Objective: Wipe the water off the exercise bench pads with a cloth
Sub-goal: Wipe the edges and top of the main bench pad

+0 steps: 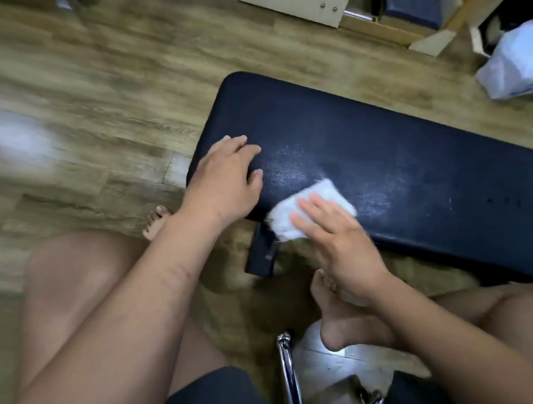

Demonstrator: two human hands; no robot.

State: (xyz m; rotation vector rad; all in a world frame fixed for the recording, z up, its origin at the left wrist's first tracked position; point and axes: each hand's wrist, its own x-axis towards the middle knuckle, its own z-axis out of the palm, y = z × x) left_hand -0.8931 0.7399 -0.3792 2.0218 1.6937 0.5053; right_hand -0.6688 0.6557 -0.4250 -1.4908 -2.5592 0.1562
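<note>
Right grip flat, pressing cloth at near edge of pad; left grip relaxed, resting on pad end. Risk: unpinched cloth overhangs edge, may slip off; droplets get missed

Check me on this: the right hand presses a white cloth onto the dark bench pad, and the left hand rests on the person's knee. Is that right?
Not quite. The left hand rests on the end of the bench pad, not on a knee, as the head view shows. The rest holds: the right hand presses the white cloth onto the pad.
</note>
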